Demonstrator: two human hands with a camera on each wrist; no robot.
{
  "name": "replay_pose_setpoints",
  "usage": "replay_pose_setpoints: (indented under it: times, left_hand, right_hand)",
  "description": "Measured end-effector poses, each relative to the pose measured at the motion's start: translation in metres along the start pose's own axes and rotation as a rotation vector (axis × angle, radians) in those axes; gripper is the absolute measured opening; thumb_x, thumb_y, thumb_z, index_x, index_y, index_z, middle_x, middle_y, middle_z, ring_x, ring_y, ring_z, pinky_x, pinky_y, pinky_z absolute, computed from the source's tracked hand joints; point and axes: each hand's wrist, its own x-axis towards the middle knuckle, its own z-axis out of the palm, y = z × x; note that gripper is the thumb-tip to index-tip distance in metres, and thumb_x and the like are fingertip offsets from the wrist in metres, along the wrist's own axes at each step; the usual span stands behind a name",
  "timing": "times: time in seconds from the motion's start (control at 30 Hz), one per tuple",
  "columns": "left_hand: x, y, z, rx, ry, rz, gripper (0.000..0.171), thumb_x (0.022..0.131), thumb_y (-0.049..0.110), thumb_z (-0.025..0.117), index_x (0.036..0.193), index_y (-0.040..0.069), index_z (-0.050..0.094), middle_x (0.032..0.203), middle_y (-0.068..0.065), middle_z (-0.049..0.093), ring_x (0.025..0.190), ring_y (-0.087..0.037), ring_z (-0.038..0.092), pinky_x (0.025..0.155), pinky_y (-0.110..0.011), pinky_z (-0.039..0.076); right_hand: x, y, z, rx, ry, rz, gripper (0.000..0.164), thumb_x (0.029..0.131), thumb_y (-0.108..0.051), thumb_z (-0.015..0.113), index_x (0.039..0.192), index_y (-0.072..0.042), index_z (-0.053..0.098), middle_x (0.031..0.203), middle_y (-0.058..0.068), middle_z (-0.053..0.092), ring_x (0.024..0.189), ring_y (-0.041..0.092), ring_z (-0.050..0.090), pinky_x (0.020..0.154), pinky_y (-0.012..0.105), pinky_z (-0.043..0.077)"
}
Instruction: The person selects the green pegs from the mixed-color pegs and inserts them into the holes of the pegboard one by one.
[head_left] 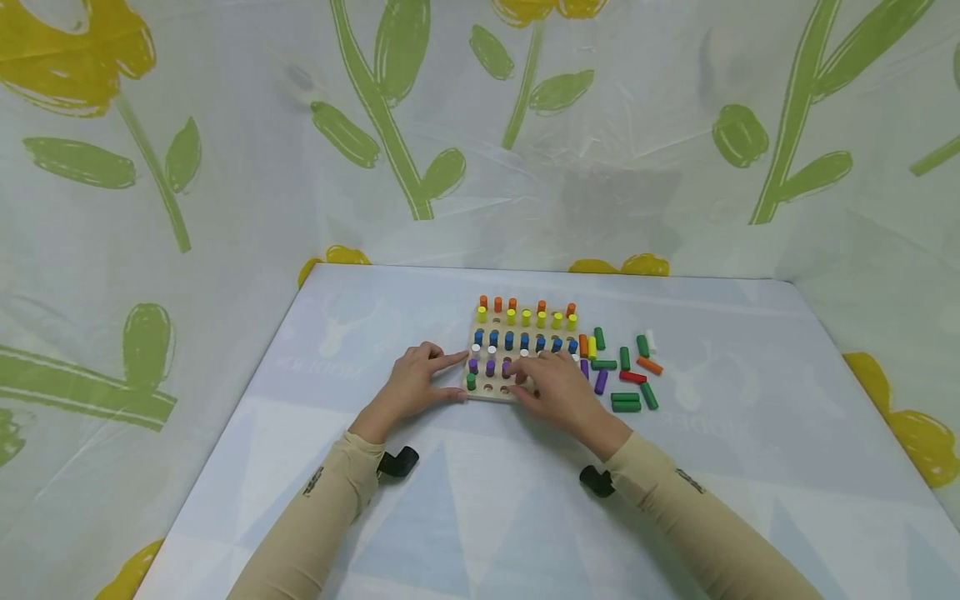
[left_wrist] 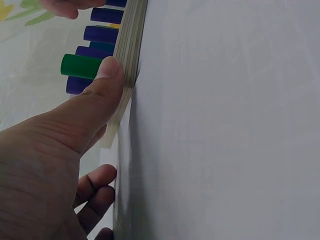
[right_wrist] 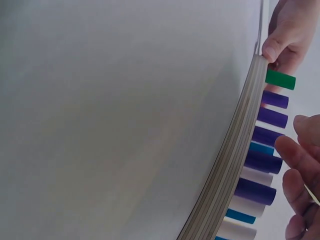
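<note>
A wooden peg board point(head_left: 491, 397) stands on the table with rows of coloured pegs: orange at the back, then yellow, blue, white and purple. One green peg point(head_left: 471, 382) stands at the front left corner. My left hand point(head_left: 412, 385) is at the board's left side, thumb and index finger spread and touching its edge; its thumb point(left_wrist: 109, 69) lies beside the green peg. Over the front rows is my right hand point(head_left: 558, 387). In the right wrist view its fingertips point(right_wrist: 287, 147) are close to a purple peg point(right_wrist: 267, 135), with no peg seen between them; contact is unclear.
Right of the board lie several loose pegs: green point(head_left: 626, 403), red point(head_left: 633, 377), orange point(head_left: 649, 366), purple point(head_left: 602, 382), yellow point(head_left: 592, 348) and a whitish one point(head_left: 650, 342). The pale table point(head_left: 465, 533) has a flower-patterned curtain point(head_left: 637, 167) behind it.
</note>
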Motion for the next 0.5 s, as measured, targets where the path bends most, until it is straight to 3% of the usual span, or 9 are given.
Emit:
replay_pose_setpoints:
  times: [0.5]
  left_hand:
    - [0.001, 0.002, -0.001, 0.001, -0.012, -0.007, 0.075, 0.084, 0.052, 0.080, 0.149, 0.029, 0.053, 0.116, -0.009, 0.048, 0.102, -0.026, 0.042, 0.092, -0.042, 0.037]
  right_hand:
    - [-0.011, 0.014, -0.002, -0.001, 0.049, 0.019, 0.021, 0.093, -0.022, 0.076, 0.113, -0.017, 0.073, 0.096, -0.006, 0.073, 0.092, 0.017, 0.057, 0.090, 0.041, 0.043]
